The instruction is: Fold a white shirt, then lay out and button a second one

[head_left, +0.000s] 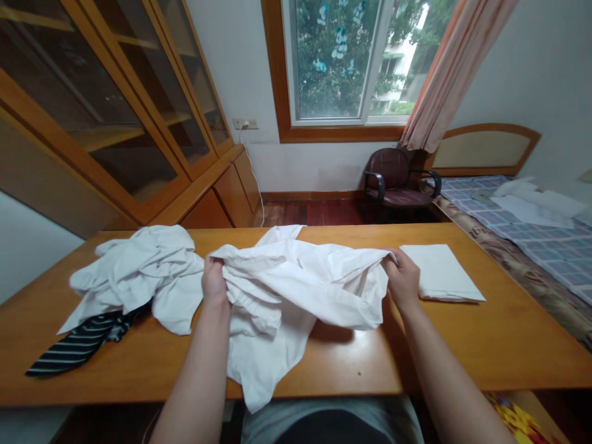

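Nearest the camera: the wearer's two bare forearms [198, 376], entering from the bottom of the view, with a lap in grey cloth [400, 419] between them.

Task item: white, thin-looking cloth garment [300, 271], stretched between the hands above the middle of the wooden desk [490, 345]. Upper edge sags in loose folds; a tail drops on the left side, its lowest corner reaching past the desk's near edge. Whether that corner hangs free: cannot tell.

Step in hand, as judged: spreading the garment by its edge. To do it well: match the grip on both sides, draw the hands apart evenly until the sag lifts, shake out the bunching by the left side, then lower it flat with the seams aligned. Likely fault: pulling on one layer only, which would leave the underlayer creased.

Hands:
- Left hand [214, 283]: closed, pinching the garment's left end; fingers partly hidden by cloth.
- Right hand [405, 277]: closed on the right end, knuckles outward; fingertips not visible.

Surroundings: crumpled white cloth heap [143, 265] just beside the left hand, black cloth strip with pale stripes [76, 342] emerging beneath; flat, folded white rectangular stack [441, 271] near the right hand.
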`<state>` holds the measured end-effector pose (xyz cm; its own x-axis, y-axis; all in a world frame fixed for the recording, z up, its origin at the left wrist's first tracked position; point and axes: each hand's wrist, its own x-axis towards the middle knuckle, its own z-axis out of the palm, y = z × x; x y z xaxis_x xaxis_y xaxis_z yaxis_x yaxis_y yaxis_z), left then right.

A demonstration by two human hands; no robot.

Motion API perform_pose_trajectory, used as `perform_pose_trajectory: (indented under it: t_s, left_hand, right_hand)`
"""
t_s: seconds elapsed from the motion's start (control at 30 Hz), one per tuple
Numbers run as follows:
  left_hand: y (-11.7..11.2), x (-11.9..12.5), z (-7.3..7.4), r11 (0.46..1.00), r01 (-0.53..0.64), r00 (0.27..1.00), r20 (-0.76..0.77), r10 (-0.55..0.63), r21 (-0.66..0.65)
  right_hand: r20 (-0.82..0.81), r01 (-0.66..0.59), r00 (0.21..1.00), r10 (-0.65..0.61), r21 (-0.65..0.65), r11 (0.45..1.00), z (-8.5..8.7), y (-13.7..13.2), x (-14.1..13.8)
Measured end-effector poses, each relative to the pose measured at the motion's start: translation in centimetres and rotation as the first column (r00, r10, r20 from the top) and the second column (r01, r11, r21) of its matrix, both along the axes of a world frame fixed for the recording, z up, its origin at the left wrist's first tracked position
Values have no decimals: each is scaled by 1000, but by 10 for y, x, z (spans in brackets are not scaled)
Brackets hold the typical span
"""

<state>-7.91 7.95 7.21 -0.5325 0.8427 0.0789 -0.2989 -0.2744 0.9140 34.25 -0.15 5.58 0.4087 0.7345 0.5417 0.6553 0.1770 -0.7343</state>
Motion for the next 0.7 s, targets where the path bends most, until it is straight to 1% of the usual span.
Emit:
perform_pose_trajectory:
  t_s: [0.03,0.1,0.2,0.27,0.33,0.37,0.4,0.43,0.47,0.5,0.57,0.6,0.63,0.67,0.7]
  left_hand:
    - [1,3,-2,1000,-24,1000,-11,24,6]
    - [1,10,-3,1000,-22,1000,14,22,20]
    - [-3,22,0,997,60,996,66,-64,53]
    - [-5,29,4,992,110,991,63,-115,69]
    - [-8,36,7,985,158,986,46,-162,72]
    - [-9,39,8,981,182,982,39,-185,70]
    - [-11,42,10,976,209,977,34,-212,66]
    - [-12,44,11,968,243,969,28,-245,59]
    - [-14,46,12,958,282,959,22,-283,48]
    - [-17,48,13,944,329,944,13,-329,32]
    - [-22,52,14,900,435,900,-15,-436,-16]
    - [-25,53,14,869,492,868,-38,-494,-51]
    - [-27,54,13,834,545,832,-67,-551,-89]
    - [-30,55,11,799,589,794,-98,-600,-126]
    - [-31,55,9,765,624,755,-130,-643,-159]
  right_hand:
    - [3,24,1000,-24,34,999,5,0,1]
    - [31,64,997,-67,95,993,11,0,4]
    - [142,50,987,-68,126,991,15,2,9]
    - [215,29,975,-55,120,992,15,1,10]
    - [252,23,966,-51,111,994,15,-1,6]
    - [258,-2,966,-22,94,996,16,-3,2]
    - [255,-54,966,38,58,997,16,-5,-3]
    - [242,-130,962,126,2,991,15,-7,-10]
    - [215,-225,948,234,-70,972,14,-9,-17]
    - [174,-320,923,343,-150,936,13,-10,-25]
    - [64,-470,859,508,-293,833,7,-10,-43]
    - [3,-518,833,553,-344,783,4,-9,-52]
    - [-55,-544,821,568,-378,749,0,-8,-60]
    - [-102,-550,821,562,-405,730,-4,-6,-68]
    - [-135,-540,831,540,-430,723,-7,-5,-75]
